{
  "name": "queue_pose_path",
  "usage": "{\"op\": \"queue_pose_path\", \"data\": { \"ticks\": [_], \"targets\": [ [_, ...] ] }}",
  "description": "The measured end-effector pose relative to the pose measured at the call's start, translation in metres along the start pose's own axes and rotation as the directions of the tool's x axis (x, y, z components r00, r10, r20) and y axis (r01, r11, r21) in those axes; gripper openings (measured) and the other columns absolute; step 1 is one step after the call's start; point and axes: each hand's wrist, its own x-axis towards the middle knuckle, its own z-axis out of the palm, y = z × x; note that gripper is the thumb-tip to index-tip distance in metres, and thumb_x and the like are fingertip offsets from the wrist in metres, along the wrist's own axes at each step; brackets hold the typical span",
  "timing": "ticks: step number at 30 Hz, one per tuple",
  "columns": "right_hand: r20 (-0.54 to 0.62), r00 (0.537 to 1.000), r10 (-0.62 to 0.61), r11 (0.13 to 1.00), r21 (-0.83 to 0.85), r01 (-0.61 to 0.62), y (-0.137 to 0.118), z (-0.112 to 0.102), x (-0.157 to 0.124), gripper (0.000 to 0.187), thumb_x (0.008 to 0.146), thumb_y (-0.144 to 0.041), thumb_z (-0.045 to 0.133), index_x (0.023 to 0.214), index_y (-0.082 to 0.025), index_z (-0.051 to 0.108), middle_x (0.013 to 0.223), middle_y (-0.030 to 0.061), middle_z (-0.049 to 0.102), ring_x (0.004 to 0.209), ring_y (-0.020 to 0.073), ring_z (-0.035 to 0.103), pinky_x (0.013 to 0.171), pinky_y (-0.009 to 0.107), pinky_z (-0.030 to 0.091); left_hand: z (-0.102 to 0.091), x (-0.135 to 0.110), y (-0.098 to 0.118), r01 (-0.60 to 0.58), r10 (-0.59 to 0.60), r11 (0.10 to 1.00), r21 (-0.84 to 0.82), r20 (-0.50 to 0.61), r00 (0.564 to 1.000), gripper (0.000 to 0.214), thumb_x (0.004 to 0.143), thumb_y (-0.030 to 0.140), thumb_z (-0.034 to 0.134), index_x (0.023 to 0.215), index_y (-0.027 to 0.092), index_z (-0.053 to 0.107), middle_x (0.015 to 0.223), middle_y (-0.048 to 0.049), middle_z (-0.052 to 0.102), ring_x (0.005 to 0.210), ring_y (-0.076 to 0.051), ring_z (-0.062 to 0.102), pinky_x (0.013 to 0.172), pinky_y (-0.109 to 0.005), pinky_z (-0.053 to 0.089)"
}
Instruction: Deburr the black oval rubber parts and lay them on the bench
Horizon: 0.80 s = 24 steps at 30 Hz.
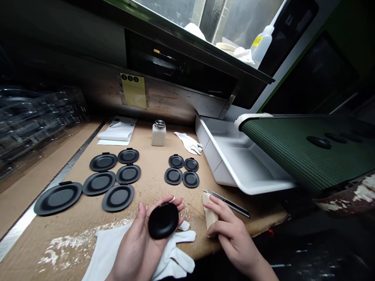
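In the palm of my left hand (146,234) lies a glossy black oval plastic cover (163,221), with the fingers curled up behind it. My right hand (230,230) has its fingers closed on a small beige pad (210,214), perhaps folded cloth, at the table's front edge. Just beyond that hand lies a utility knife (231,203). A white glove (175,253) is spread beneath my left hand. Farther back, several small black oval pieces (173,175) with tabs form a cluster, and several larger ones (118,197) sit to the left.
A grey plastic bin (219,171) stands at the right, beside a green conveyor belt (281,144) carrying black parts (319,142). At the back are a white pump bottle (158,134), papers (117,130) and another white glove (190,143). Clear trays (38,117) are stacked at left.
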Motion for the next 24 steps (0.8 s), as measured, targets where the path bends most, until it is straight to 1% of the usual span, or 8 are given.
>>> {"op": "queue_pose_path", "data": {
  "ticks": [4,7,9,12,14,17,21,24],
  "targets": [
    [-0.019,0.999,-0.039,0.997,0.064,0.041,-0.001,0.002,0.009,0.025,0.069,-0.002,0.041,0.072,-0.019,0.059,0.121,0.0063,0.054,0.126,0.0264,0.037,0.101,0.047,0.036,-0.002,0.000,0.000,-0.002,0.002,1.000,0.000,0.000,1.000,0.046,0.083,0.047,0.045,0.103,0.009,0.063,0.116,-0.0219,0.061,0.115,-0.030,0.051,0.096,-0.046,0.039],
    [-0.158,0.987,-0.020,1.000,0.000,0.020,0.001,0.008,0.010,0.011,0.072,-0.010,0.051,0.078,-0.019,0.055,0.105,0.0101,0.057,0.114,0.0270,0.046,0.094,0.046,0.043,-0.005,0.001,0.000,0.000,0.000,1.000,-0.010,0.017,1.000,0.046,0.083,0.048,0.046,0.102,0.010,0.064,0.117,-0.0212,0.060,0.115,-0.030,0.051,0.097,-0.047,0.037],
    [-0.272,0.961,0.041,0.997,-0.057,-0.059,0.006,0.011,0.009,0.007,0.075,-0.013,0.053,0.080,-0.019,0.052,0.099,0.0104,0.056,0.104,0.0248,0.053,0.086,0.042,0.048,-0.007,0.001,0.000,0.002,-0.001,1.000,-0.017,0.033,0.999,0.045,0.083,0.047,0.045,0.101,0.011,0.064,0.117,-0.0210,0.061,0.115,-0.030,0.051,0.098,-0.047,0.036],
    [-0.364,0.922,0.130,0.984,-0.067,-0.166,0.011,0.015,0.005,0.009,0.078,-0.013,0.052,0.085,-0.019,0.051,0.109,0.0119,0.051,0.100,0.0222,0.055,0.081,0.037,0.051,-0.008,0.002,-0.001,0.011,-0.009,1.000,-0.021,0.067,0.998,0.044,0.084,0.046,0.044,0.101,0.011,0.065,0.117,-0.0211,0.060,0.115,-0.030,0.051,0.098,-0.045,0.037],
    [-0.383,0.919,0.095,0.989,-0.068,-0.131,0.010,0.019,0.004,0.014,0.081,-0.011,0.050,0.091,-0.020,0.053,0.113,0.0118,0.051,0.103,0.0207,0.055,0.083,0.035,0.051,-0.009,0.002,-0.001,0.022,-0.019,0.999,-0.028,0.083,0.996,0.043,0.084,0.045,0.044,0.101,0.011,0.065,0.117,-0.0211,0.061,0.115,-0.030,0.051,0.097,-0.044,0.038],
    [-0.329,0.942,-0.067,0.994,-0.100,0.036,0.001,0.026,0.008,0.026,0.084,-0.004,0.044,0.101,-0.020,0.054,0.108,0.0093,0.056,0.102,0.0163,0.056,0.085,0.028,0.050,-0.010,0.003,-0.001,0.039,-0.034,0.998,-0.053,0.089,0.995,0.041,0.085,0.042,0.043,0.101,0.011,0.065,0.117,-0.0208,0.061,0.114,-0.029,0.052,0.096,-0.044,0.040],
    [-0.065,0.963,-0.261,0.964,-0.073,0.257,-0.013,0.028,0.015,0.030,0.083,-0.007,0.046,0.110,-0.018,0.053,0.110,0.0085,0.060,0.108,0.0177,0.054,0.097,0.034,0.045,-0.009,0.002,0.000,0.043,-0.038,0.996,-0.079,0.060,0.997,0.042,0.086,0.041,0.043,0.101,0.009,0.065,0.116,-0.0219,0.061,0.115,-0.030,0.051,0.097,-0.042,0.040],
    [-0.069,0.981,-0.183,0.982,-0.053,0.179,-0.004,0.020,0.014,0.021,0.083,-0.022,0.052,0.103,-0.018,0.057,0.111,0.0084,0.061,0.109,0.0211,0.054,0.098,0.038,0.043,-0.007,0.002,0.001,0.034,-0.031,0.997,-0.068,0.042,0.999,0.039,0.086,0.039,0.043,0.101,0.010,0.065,0.117,-0.0223,0.060,0.116,-0.031,0.050,0.098,-0.042,0.039]
  ]
}}
